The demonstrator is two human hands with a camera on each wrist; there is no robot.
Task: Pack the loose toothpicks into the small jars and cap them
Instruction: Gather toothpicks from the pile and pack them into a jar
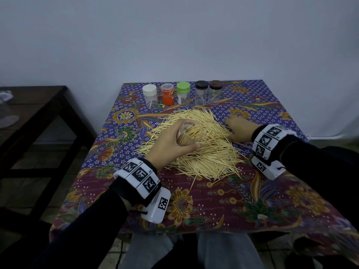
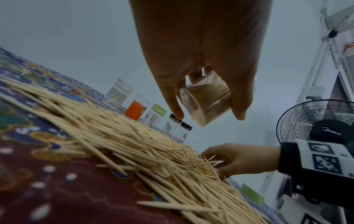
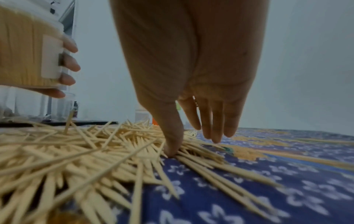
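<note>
Above the toothpick pile point(image 1: 196, 144) on the table's cloth, the left hand point(image 1: 171, 141) wraps a nearly full open jar point(image 1: 189, 133). At the pile's right edge, the right hand point(image 1: 240, 129) rests with fingers spread. Toothpicks look light, stiff and slippery; best pinched mid-length in bunches.

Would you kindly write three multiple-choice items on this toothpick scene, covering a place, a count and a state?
1. Where is the right hand?
A. at the pile's right edge
B. on the green-lidded jar
C. in the lap

2. How many capped jars stand in the back row?
A. three
B. five
C. seven

3. How is the jar in the left hand?
A. capped and empty
B. lying on the cloth
C. uncapped, packed with toothpicks

Answers: 1 A, its thumb touches the toothpick pile there; 2 B, five lids show; 3 C, the held jar has an open mouth showing toothpicks.
</note>
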